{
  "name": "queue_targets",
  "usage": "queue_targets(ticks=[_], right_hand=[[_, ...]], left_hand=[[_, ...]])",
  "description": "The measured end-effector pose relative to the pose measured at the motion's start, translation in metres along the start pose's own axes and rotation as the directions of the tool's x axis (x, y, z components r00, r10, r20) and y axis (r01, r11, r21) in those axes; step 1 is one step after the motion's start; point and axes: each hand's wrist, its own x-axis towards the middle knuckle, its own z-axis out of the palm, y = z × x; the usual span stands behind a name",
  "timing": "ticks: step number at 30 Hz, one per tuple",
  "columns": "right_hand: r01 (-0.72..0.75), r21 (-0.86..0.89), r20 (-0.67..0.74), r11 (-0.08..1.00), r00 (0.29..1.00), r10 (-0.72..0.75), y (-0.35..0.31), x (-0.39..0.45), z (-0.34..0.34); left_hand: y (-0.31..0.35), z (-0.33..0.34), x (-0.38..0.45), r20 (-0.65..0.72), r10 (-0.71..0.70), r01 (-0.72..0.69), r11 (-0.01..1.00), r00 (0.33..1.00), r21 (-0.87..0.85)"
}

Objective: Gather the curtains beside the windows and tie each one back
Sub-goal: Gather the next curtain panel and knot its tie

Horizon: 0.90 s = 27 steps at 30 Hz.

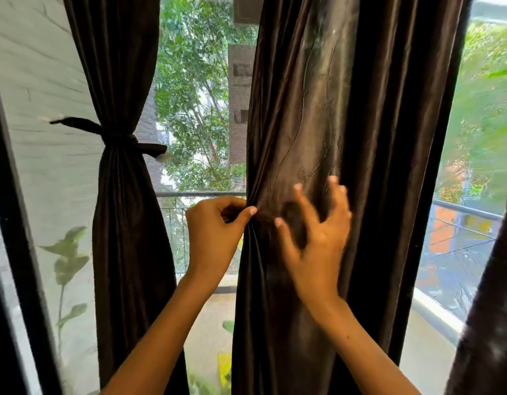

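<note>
While the middle curtain [346, 138] hangs loose between two windows, the left hand [215, 232] pinches its near edge, bunching folds to one side; the right hand [317, 232], fingers spread wide, rests on the cloth, probably to sweep more in; the left curtain [124, 223] is already cinched by its tie [115, 134]; no containers here.
</note>
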Motion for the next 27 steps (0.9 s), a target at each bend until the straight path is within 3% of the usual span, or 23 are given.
queue_targets(ticks=[2, 5, 7, 9, 11, 13, 18, 22, 24, 27], right_hand=[[-0.182, 0.045, -0.031, 0.982, 0.983, 0.184, 0.009, 0.012, -0.003], [-0.313, 0.289, 0.119, 0.905, 0.950, 0.290, 0.019, 0.021, 0.002], [-0.258, 0.280, 0.091, 0.925, 0.966, 0.243, 0.020, 0.022, 0.004], [-0.071, 0.119, -0.042, 0.990, 0.996, 0.076, 0.017, 0.017, 0.004], [0.067, 0.104, -0.095, 0.992, 0.994, -0.057, 0.014, 0.010, 0.004], [0.027, 0.151, -0.059, 0.988, 0.998, -0.018, 0.013, 0.005, 0.008], [-0.264, 0.196, 0.077, 0.944, 0.964, 0.254, 0.019, 0.009, 0.016], [-0.447, 0.378, 0.181, 0.811, 0.895, 0.409, 0.011, 0.021, 0.015], [-0.444, 0.443, 0.189, 0.779, 0.895, 0.403, 0.009, 0.025, 0.016], [-0.273, 0.377, 0.013, 0.885, 0.957, 0.290, 0.009, 0.024, 0.016]], left_hand=[[-0.002, -0.001, 0.002, 0.032, -0.051, 0.053, 0.996, 0.998, -0.072], [0.000, 0.002, 0.004, 0.081, -0.111, 0.124, 0.975, 0.990, -0.183], [0.001, 0.004, 0.004, 0.103, -0.110, 0.129, 0.970, 0.989, -0.206], [0.001, 0.006, 0.004, 0.117, -0.099, 0.123, 0.969, 0.988, -0.214], [-0.002, 0.007, 0.004, 0.117, -0.091, 0.113, 0.972, 0.989, -0.204], [-0.006, 0.007, 0.006, 0.115, -0.096, 0.117, 0.974, 0.989, -0.192], [-0.010, 0.002, 0.008, 0.133, -0.085, 0.112, 0.970, 0.987, -0.214], [-0.013, 0.003, 0.010, 0.140, -0.101, 0.130, 0.969, 0.985, -0.211], [-0.016, 0.004, 0.011, 0.127, -0.109, 0.133, 0.971, 0.986, -0.199], [-0.017, 0.004, 0.009, 0.073, -0.082, 0.090, 0.988, 0.994, -0.123]])
